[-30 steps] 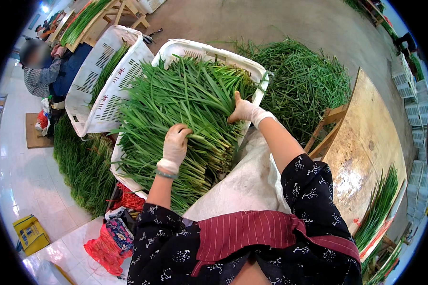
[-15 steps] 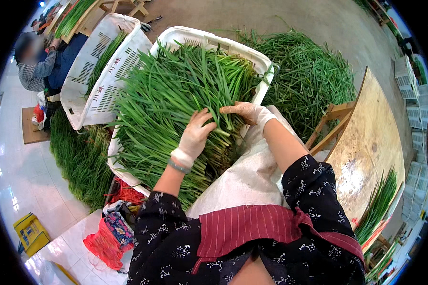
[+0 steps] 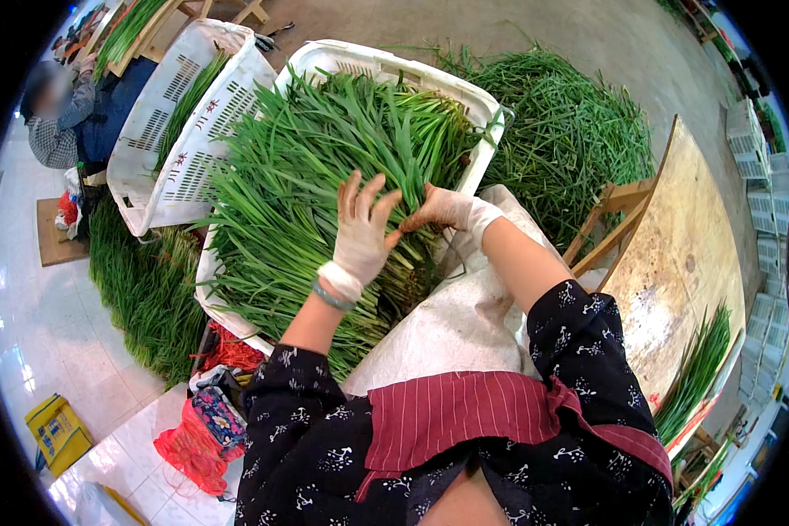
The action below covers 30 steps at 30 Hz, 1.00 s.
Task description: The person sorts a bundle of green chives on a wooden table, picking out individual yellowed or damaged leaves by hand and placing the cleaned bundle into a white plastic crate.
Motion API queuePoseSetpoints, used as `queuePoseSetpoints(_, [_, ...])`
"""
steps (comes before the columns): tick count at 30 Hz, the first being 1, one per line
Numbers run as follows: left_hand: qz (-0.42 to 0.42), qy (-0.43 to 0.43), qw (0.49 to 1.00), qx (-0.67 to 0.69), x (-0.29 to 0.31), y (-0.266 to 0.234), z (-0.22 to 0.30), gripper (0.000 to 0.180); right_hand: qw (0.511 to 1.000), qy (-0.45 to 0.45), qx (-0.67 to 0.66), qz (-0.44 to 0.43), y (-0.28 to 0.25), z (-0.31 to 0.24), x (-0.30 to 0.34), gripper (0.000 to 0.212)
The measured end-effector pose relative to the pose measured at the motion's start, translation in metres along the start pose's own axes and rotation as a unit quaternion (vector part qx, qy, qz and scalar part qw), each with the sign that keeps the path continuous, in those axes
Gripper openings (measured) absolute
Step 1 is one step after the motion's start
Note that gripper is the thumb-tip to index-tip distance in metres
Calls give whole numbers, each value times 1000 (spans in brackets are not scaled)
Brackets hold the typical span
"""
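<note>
Long flat green leaves with pale stems, which look like garlic chives point(image 3: 307, 175), heap up in a white plastic crate point(image 3: 359, 54) in front of me. My left hand point(image 3: 361, 232), in a pale glove, is over the heap with fingers spread, its thumb side close to the right hand. At the heap's right side my right hand point(image 3: 447, 210) grips a bunch of garlic chives point(image 3: 408, 171), thumb toward the left hand; its other fingers are partly hidden by leaves. A thin dark strand hangs below the right hand. A white sheet point(image 3: 447, 324) covers my lap.
Another white crate point(image 3: 193, 188) leans at the left, with more greens point(image 3: 140, 298) below it. Loose leaves point(image 3: 561, 131) pile on the floor beyond. A wooden board point(image 3: 675, 289) stands at right. A seated person point(image 3: 61, 131) works far left. Red netting point(image 3: 193, 447) lies lower left.
My left hand has lifted slightly and opened, its fingers now spread off the leaves. The right hand has drawn a little toward me, thumb now near the left hand.
</note>
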<state>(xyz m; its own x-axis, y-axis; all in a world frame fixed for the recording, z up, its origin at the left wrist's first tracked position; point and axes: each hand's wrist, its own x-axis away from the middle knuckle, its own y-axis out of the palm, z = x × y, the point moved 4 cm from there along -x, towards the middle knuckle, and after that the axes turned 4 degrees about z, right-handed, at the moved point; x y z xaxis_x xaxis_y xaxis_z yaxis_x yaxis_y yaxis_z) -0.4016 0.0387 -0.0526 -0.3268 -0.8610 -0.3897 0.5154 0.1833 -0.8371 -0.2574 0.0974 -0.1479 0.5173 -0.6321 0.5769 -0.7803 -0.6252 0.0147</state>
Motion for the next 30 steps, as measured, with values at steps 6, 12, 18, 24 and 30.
queuePoseSetpoints(6, [-160, 107, 981, 10, 32, 21, 21, 43, 990, 29, -103, -96, -28, -33, 12, 51])
queuePoseSetpoints(12, [-158, 66, 984, 55, 39, 13, 21, 32, 993, 94, -50, -45, -85, -65, 15, 35])
queuePoseSetpoints(18, [-156, -51, 983, 88, 8, 34, 15, 27, 992, 91, -78, -43, -88, -56, 12, 35])
queuePoseSetpoints(24, [-417, -401, 746, 329, -4, 116, -19, 24, 994, 29, 100, -21, -71, -58, 21, 68])
queuePoseSetpoints(30, [-377, -275, 834, 295, 28, 160, -38, 36, 968, 20, 244, 60, -33, -52, 29, 119])
